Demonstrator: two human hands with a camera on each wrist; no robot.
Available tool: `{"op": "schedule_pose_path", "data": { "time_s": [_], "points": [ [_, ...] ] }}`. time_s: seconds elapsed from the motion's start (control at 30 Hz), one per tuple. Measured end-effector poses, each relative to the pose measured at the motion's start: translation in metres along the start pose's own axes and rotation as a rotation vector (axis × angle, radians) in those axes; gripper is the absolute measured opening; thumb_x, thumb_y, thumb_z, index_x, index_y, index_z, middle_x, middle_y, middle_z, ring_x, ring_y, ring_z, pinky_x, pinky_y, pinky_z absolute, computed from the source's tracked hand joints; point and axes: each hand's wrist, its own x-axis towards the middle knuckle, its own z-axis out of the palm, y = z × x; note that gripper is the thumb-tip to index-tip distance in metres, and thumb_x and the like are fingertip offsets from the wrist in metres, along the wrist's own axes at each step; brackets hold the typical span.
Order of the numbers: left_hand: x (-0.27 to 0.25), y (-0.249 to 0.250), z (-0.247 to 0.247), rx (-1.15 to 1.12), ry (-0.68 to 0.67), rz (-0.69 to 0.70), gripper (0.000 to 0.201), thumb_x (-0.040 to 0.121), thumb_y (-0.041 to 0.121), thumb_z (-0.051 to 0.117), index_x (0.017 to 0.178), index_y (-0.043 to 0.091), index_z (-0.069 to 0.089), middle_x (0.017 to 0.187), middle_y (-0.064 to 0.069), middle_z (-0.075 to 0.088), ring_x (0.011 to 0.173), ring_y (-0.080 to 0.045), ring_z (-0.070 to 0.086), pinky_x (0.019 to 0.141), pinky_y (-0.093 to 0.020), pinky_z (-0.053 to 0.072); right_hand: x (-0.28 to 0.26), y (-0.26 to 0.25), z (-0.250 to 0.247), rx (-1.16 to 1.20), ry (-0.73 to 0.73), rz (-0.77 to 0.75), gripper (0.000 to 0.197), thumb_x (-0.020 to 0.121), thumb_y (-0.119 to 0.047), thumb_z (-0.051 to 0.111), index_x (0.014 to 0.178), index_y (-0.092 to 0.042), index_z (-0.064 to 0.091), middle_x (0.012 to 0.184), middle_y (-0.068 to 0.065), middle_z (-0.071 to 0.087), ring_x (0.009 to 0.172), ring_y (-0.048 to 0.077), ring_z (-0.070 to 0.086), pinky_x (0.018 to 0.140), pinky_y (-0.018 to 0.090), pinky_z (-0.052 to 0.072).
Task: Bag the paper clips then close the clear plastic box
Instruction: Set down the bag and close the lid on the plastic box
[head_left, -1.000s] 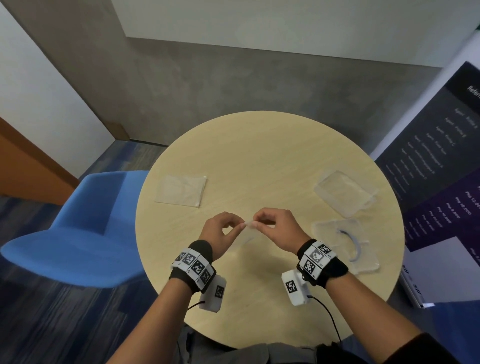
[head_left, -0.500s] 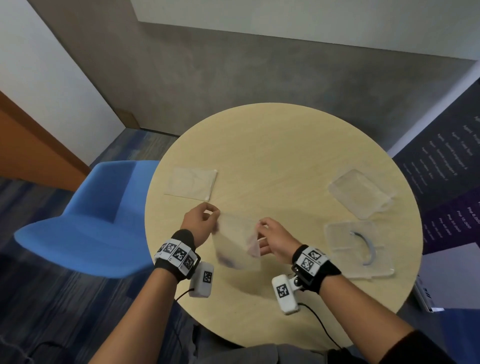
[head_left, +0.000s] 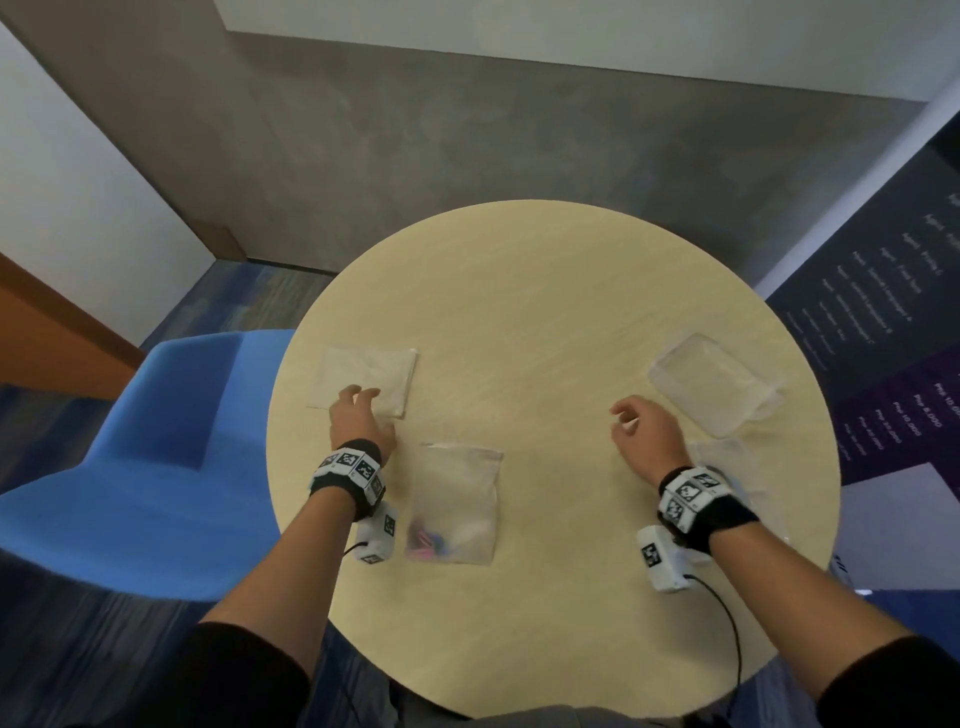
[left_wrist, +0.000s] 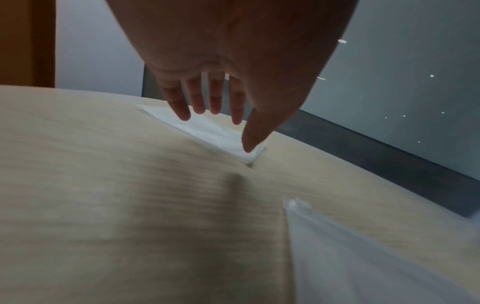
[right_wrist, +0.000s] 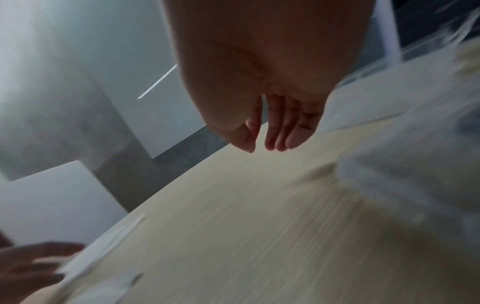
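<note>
A clear bag (head_left: 457, 504) lies flat on the round bench (head_left: 545, 322) near its front edge, with pink and dark paper clips (head_left: 426, 538) bunched in its lower left corner; neither hand touches it. The left hand (head_left: 358, 421) hangs over the near edge of a stack of empty bags (head_left: 363, 379) at the left side of the bench, fingers (left_wrist: 182, 111) spread and straight, holding nothing; whether the fingertips touch the stack cannot be told. The right hand (head_left: 644, 431) hovers above the bench, fingers loosely extended and empty, just beside the clear plastic box lid (head_left: 711, 389). The clear plastic box base (head_left: 727, 462) sits behind the right wrist, partly hidden. A blue chair (head_left: 145, 457) stands at the left.
</note>
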Motion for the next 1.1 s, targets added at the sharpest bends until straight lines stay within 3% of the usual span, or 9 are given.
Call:
{"op": "schedule_pose_path", "data": {
  "time_s": [0.13,0.23,0.37,0.47,0.53,0.63,0.8,0.93,1.1],
  "points": [
    [0.013,0.009,0.011,0.091,-0.096,0.032,0.061,0.082,0.037,0.069,0.138,0.020,0.051,0.151,-0.008,0.038,0.138,-0.032,0.033,0.113,-0.043,0.035,0.021,0.032,-0.044,-0.151,0.146,0.116,0.025,0.084,-0.008,0.067,0.108,-0.015,0.063,0.119,0.014,0.052,0.093,0.033,0.060,0.078,0.036,0.049],
    [0.013,0.014,0.020,0.135,-0.052,0.013,0.057,0.079,0.048,0.069,0.129,0.022,0.058,0.142,-0.007,0.046,0.130,-0.033,0.040,0.108,-0.043,0.040,0.032,0.048,-0.062,-0.237,0.179,0.168,0.031,0.082,-0.013,0.069,0.112,-0.017,0.063,0.122,0.014,0.052,0.098,0.035,0.061,0.080,0.040,0.053],
    [0.015,0.020,0.021,0.056,0.046,-0.045,0.028,0.084,0.034,0.068,0.104,0.015,0.071,0.125,-0.010,0.055,0.117,-0.033,0.047,0.096,-0.043,0.048,0.043,0.063,-0.064,-0.365,0.102,0.213,0.038,0.082,-0.024,0.073,0.118,-0.015,0.066,0.122,0.016,0.059,0.108,0.037,0.059,0.085,0.042,0.053],
    [0.017,0.018,0.014,0.063,0.007,-0.025,0.015,0.087,0.021,0.066,0.091,0.008,0.073,0.121,-0.011,0.058,0.112,-0.034,0.053,0.090,-0.042,0.050,0.047,0.064,-0.059,-0.373,0.044,0.211,0.023,0.088,-0.020,0.067,0.107,-0.011,0.075,0.105,0.016,0.073,0.097,0.036,0.067,0.078,0.037,0.056],
    [0.018,0.014,0.007,0.094,-0.024,0.004,0.015,0.089,0.019,0.064,0.093,0.008,0.073,0.121,-0.012,0.061,0.110,-0.034,0.056,0.090,-0.041,0.050,0.048,0.057,-0.055,-0.339,0.048,0.203,0.019,0.091,-0.015,0.063,0.105,-0.013,0.077,0.098,0.017,0.076,0.090,0.037,0.069,0.075,0.038,0.058],
    [0.015,0.012,-0.002,0.075,-0.005,-0.004,0.019,0.094,0.022,0.057,0.101,0.010,0.070,0.119,-0.015,0.065,0.107,-0.035,0.062,0.090,-0.041,0.051,0.050,0.042,-0.049,-0.305,0.028,0.144,0.020,0.091,-0.014,0.064,0.108,-0.015,0.076,0.104,0.014,0.076,0.094,0.035,0.070,0.079,0.038,0.058],
    [-0.001,0.019,-0.014,-0.278,0.074,-0.019,0.010,0.097,0.019,0.052,0.101,0.014,0.059,0.113,-0.018,0.068,0.095,-0.033,0.070,0.083,-0.045,0.057,0.038,0.016,-0.018,-0.287,-0.120,-0.044,0.020,0.089,-0.019,0.064,0.104,-0.019,0.077,0.107,0.009,0.075,0.098,0.028,0.069,0.090,0.036,0.056],
    [-0.022,0.050,-0.017,-0.539,0.061,0.016,0.004,0.099,0.012,0.049,0.099,0.010,0.052,0.106,-0.020,0.067,0.075,-0.024,0.069,0.070,-0.033,0.060,0.000,0.004,0.008,-0.299,-0.218,-0.120,0.024,0.090,-0.025,0.061,0.110,-0.026,0.074,0.110,0.008,0.067,0.095,0.028,0.068,0.095,0.033,0.053],
    [-0.063,0.091,-0.012,-0.557,0.048,0.192,0.006,0.096,0.015,0.053,0.091,0.017,0.054,0.085,-0.004,0.075,0.075,-0.016,0.073,0.065,-0.028,0.055,-0.051,0.013,0.003,-0.313,-0.338,-0.132,0.020,0.085,-0.026,0.065,0.101,-0.024,0.077,0.107,0.001,0.065,0.099,0.022,0.065,0.093,0.030,0.051]
  ]
}}
